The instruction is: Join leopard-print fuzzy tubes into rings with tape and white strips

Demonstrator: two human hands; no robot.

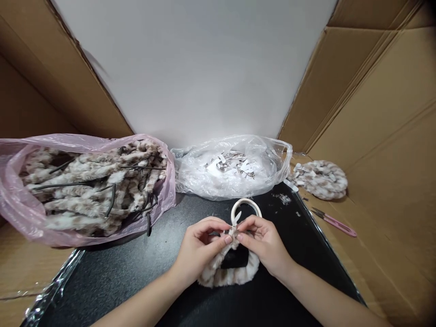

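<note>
A fluffy cream-and-brown fabric loop, like a plush headband, hangs between my hands just above the black table. With thumb and fingers, my left hand pinches the left side of its gathered upper end. My right hand grips the same joint from the right, so both sets of fingertips nearly meet. A small white strip sticks up from the pinched spot. Right behind the fingers lies a roll of white tape, partly covered by my right hand.
At left, a pink plastic bag holds fluffy strips with dark cords. A clear bag with white tags lies at the back. On the right, beside the cardboard wall, are a pile of fluffy loops and pink thread snips. Scraps litter the table.
</note>
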